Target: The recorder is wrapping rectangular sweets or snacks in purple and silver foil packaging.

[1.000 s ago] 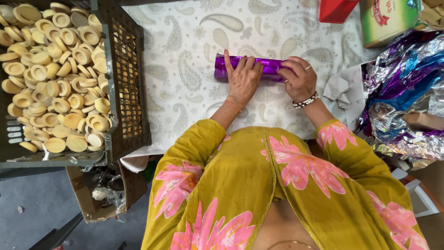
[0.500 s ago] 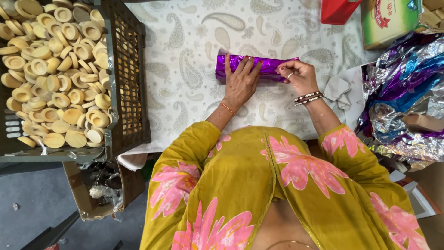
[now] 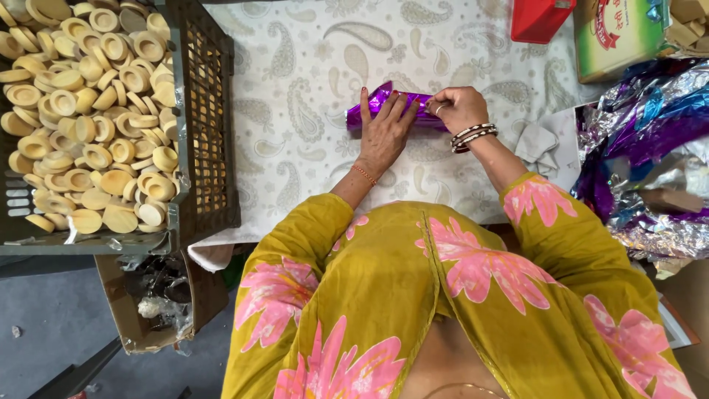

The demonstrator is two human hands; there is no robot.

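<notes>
Seemingly mid-wrap, a shiny purple foil roll (image 3: 391,111) lies crinkled on the paisley cloth (image 3: 295,74), left hand (image 3: 384,129) pressing open-fingered, right hand (image 3: 458,107) pinching its right end.

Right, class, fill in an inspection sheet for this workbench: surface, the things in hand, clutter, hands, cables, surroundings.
Surface: table cloth, pale with a paisley print, covers the table.
Things in hand: purple foil roll, lying crosswise under both hands.
Clutter: dark crate of round tan discs at the left; heap of loose foil sheets at the right; red box and green carton at the far edge.
Hands: left hand flat on the roll; right hand pinching its right end.
Cables: nothing seen.
Surroundings: open cardboard box on the grey floor, below the crate.
</notes>
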